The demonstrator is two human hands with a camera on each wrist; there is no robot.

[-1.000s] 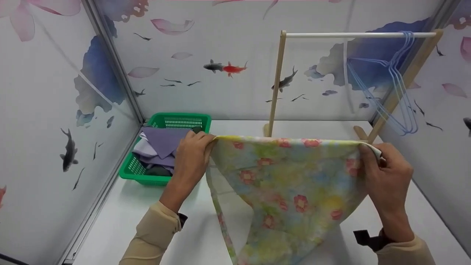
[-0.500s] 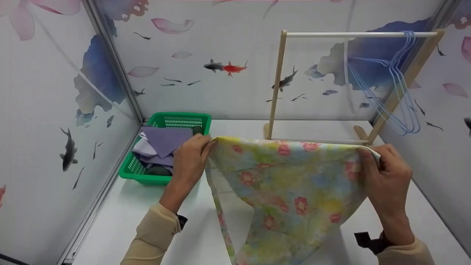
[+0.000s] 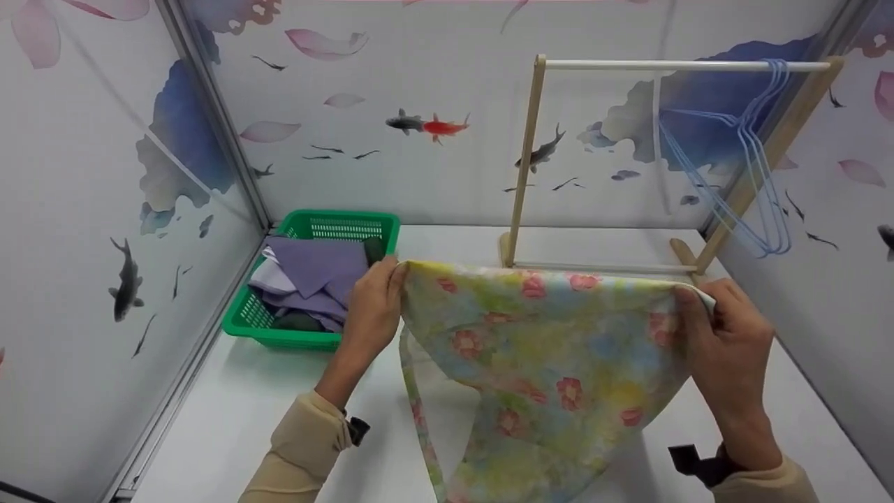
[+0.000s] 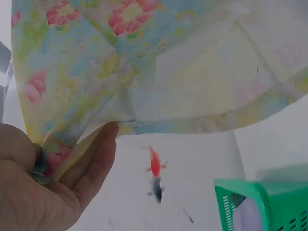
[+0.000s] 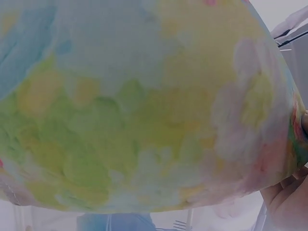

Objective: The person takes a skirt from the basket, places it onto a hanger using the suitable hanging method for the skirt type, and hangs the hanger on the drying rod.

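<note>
A thin floral cloth (image 3: 545, 349), pale yellow, green and blue with pink flowers, hangs between both hands with its top edge stretched nearly straight. My left hand (image 3: 374, 304) pinches its upper left corner; in the left wrist view the thumb and fingers of the left hand (image 4: 57, 178) grip a fold there. The upper right corner is held by my right hand (image 3: 730, 342), thumb toward me. Along the left side a pale underside and a narrow hem strip show. In the right wrist view the cloth (image 5: 144, 120) covers most of the frame, leaving part of the right hand (image 5: 291, 197) visible.
At the back left a green basket (image 3: 279, 339) holds purple, white and dark folded cloths (image 3: 318, 265). A wooden rack (image 3: 527, 161) with a white rail stands behind the floral cloth. Several blue hangers (image 3: 751, 140) hang at its right end. Printed walls enclose the white table (image 3: 230, 419).
The left hand and forearm have shifted slightly to the right. My right hand has come a little left and down, and the cloth's top edge has dipped slightly on the right. Both grips stay the same.
</note>
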